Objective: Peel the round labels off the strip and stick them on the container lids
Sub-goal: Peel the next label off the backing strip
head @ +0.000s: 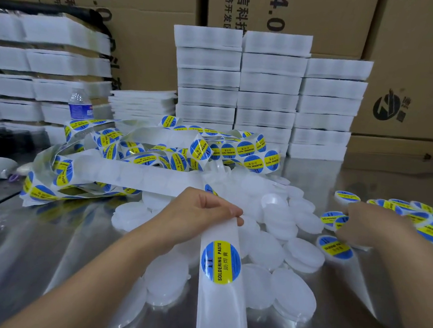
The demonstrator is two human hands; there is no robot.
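One soldering-paste label (220,262) lies along the strip (219,312) just below where the left hand (202,211) pinches it; the right hand (375,226) is farther off, grip unreadable.

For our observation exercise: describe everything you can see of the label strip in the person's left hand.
The strip is a long band of glossy white backing paper. It runs, bare, from the tangled heap on the left to the left hand, which pinches it, then bends down toward the camera. Below the pinch sits one round blue-and-yellow label reading SOLDERING PASTE. It passes over plain white lids.
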